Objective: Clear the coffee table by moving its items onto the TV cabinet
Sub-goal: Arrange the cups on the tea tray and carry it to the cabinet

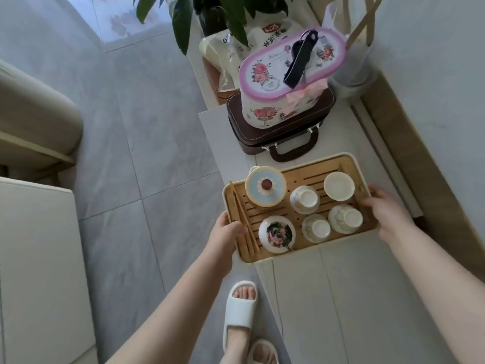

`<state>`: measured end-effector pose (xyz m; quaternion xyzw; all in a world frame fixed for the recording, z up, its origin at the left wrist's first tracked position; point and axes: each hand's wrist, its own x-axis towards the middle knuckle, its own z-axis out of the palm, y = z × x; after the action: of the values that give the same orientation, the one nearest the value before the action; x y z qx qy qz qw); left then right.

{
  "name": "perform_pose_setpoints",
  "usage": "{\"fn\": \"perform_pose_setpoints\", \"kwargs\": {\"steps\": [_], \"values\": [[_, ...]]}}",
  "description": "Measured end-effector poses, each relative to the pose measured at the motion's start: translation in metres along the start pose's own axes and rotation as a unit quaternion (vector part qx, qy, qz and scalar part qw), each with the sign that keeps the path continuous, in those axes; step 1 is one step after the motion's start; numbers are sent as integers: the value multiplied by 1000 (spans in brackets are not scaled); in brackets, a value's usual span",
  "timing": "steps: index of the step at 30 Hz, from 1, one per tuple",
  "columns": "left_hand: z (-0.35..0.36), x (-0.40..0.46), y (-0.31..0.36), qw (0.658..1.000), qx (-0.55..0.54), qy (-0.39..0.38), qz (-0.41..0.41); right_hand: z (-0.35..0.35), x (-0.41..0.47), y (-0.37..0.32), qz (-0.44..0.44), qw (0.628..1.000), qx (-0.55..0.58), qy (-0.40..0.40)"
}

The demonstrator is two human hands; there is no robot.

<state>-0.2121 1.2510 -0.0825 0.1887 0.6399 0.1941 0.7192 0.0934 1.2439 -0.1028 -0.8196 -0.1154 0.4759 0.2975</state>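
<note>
A person's left hand (227, 232) curls over the near-left end of a bamboo tea tray (349, 164), thumb on top of the rim beside a pair of wooden tongs (242, 216), while the right hand (388, 214) closes loosely around the far-right end. The tray sits at the front edge of the white TV cabinet (354, 298), its left corner overhanging the tiled floor (147, 143), its long axis running left to right and tilted slightly up to the right. On it stand a lidded teapot (265, 186), a flowered gaiwan (277, 233) and four white cups. Behind it, a floral box (288, 74) rests on a brown case (283, 135). The tray appears to be mid-placement; the next move likely calls for sliding it fully onto the counter, level, before letting go.
</note>
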Motion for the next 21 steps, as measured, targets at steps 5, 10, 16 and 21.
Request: {"fn": "perform_pose_setpoints", "kwargs": {"steps": [5,10,16,21], "values": [[4,12,-1,1000,-5,11,-14,4,15,6,7,1000,-16,-7],[9,19,-2,1000,-10,5,-24,2,22,8,18,999,-38,2],[11,29,-6,1000,-9,10,-27,3,27,11,16,999,-41,4],[10,35,-11,1000,-10,16,-23,6,32,13,1,999,-39,0]]}}
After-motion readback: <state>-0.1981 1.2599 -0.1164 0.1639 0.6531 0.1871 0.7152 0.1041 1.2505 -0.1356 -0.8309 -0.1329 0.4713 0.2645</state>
